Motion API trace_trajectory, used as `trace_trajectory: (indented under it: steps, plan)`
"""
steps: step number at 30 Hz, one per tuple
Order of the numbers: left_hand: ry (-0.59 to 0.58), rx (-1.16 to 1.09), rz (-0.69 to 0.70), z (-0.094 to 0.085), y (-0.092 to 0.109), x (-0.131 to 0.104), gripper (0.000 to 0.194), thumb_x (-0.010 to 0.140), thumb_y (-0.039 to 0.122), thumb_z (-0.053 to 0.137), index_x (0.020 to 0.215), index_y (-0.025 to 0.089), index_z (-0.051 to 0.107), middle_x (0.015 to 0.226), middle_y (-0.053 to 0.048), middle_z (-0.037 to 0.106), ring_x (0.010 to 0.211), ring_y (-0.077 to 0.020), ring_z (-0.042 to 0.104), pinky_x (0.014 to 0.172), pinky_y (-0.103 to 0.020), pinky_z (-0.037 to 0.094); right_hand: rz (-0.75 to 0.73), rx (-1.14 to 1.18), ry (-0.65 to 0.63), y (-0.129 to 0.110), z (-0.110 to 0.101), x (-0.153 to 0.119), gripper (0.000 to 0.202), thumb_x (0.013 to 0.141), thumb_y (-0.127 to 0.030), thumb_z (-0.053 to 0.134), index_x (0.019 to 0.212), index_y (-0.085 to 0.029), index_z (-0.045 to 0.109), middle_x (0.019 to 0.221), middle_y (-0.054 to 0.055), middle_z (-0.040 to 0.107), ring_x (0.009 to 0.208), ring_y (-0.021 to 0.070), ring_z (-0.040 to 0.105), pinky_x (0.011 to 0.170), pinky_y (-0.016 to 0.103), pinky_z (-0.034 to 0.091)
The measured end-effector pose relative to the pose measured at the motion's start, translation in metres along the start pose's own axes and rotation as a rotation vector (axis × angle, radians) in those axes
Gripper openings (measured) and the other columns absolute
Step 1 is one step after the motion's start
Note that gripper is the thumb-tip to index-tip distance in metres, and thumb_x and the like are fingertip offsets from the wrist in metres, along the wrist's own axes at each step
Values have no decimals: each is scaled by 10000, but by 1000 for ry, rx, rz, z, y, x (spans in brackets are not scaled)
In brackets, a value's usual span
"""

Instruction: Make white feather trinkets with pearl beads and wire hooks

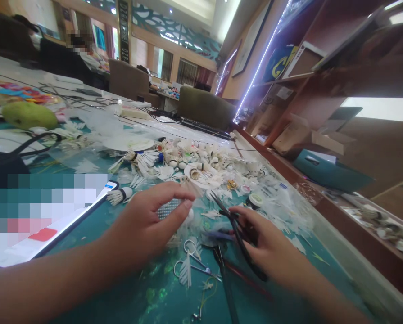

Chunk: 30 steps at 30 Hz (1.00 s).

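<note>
My left hand (154,216) is closed in a pinch, its thumb and index finger at a thin, pale translucent piece (190,185) that looks like a feather. Behind the fingers a silvery beaded patch (167,209) shows in part. My right hand (267,238) grips black long-nosed pliers (235,225), their slender jaws slightly apart and pointing toward the left fingertips. Below the hands lie small scissors (196,265), a white feather (185,272) and another black-handled tool (225,283). A shuttlecock (119,195) rests left of my left hand.
Shuttlecocks and loose feathers pile up (201,164) across the green mat (113,297). A lit tablet (69,220) lies at left, a green fruit (29,114) beyond it. A small round jar (255,200) stands near the right hand. Shelves (282,81) line the right; people sit far back.
</note>
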<state>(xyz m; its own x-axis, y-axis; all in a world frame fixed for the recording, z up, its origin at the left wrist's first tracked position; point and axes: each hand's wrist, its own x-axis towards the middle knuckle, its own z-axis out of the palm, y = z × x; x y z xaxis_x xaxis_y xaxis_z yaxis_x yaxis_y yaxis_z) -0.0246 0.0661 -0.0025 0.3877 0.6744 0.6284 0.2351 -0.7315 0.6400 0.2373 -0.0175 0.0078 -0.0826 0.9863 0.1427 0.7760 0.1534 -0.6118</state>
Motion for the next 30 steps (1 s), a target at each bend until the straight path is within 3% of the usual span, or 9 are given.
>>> trace_trajectory:
  steps: [4, 7, 13, 19, 23, 26, 30]
  plan:
    - [-20, 119, 225, 2, -5, -1, 169, 966, 175, 580, 1006, 190, 743, 992, -81, 774, 969, -241, 686, 888, -416, 527, -7, 171, -23, -7, 5, -21, 473, 907, -433, 730, 1350, -280, 674, 1110, 73, 761, 984, 277, 740, 887, 412, 622]
    - [-43, 184, 312, 3, -4, -2, 171, 961, 137, 567, 989, 171, 732, 939, -85, 763, 911, -239, 648, 846, -422, 498, -9, 269, -44, -9, 12, -36, 371, 924, -338, 725, 1291, -283, 726, 988, 57, 784, 761, 215, 756, 718, 321, 654]
    - [-130, 234, 338, 6, 5, -4, 191, 950, 99, 545, 900, 157, 719, 872, -93, 740, 847, -238, 617, 822, -426, 469, -110, 293, -59, -17, 19, -40, 380, 869, -323, 793, 1248, -301, 765, 1027, 84, 820, 797, 257, 765, 655, 335, 682]
    - [-155, 245, 358, 7, 5, -4, 180, 950, 98, 550, 914, 145, 720, 864, -87, 734, 836, -232, 609, 830, -433, 452, -57, 290, -50, -19, 24, -39, 320, 940, -327, 714, 1255, -281, 752, 1048, 85, 819, 843, 258, 785, 720, 346, 688]
    - [-185, 300, 395, 7, 8, -3, 195, 944, 89, 548, 879, 136, 726, 830, -85, 734, 802, -229, 620, 830, -437, 463, -53, 300, -48, -11, 33, -37, 295, 956, -332, 694, 1244, -298, 748, 1096, 71, 814, 937, 274, 790, 846, 394, 672]
    - [-184, 313, 432, 6, 8, -2, 215, 944, 86, 534, 874, 142, 729, 820, -83, 743, 787, -227, 624, 827, -435, 474, -72, 315, -23, -1, 41, -36, 325, 919, -375, 728, 1229, -280, 750, 970, 67, 821, 785, 266, 783, 721, 365, 686]
    - [-134, 325, 483, 8, 3, -3, 207, 937, 81, 545, 882, 149, 733, 830, -88, 758, 811, -236, 624, 869, -446, 475, -21, 255, 54, 14, 52, -44, 347, 888, -438, 761, 1221, -340, 749, 1033, 57, 812, 837, 299, 776, 748, 394, 684]
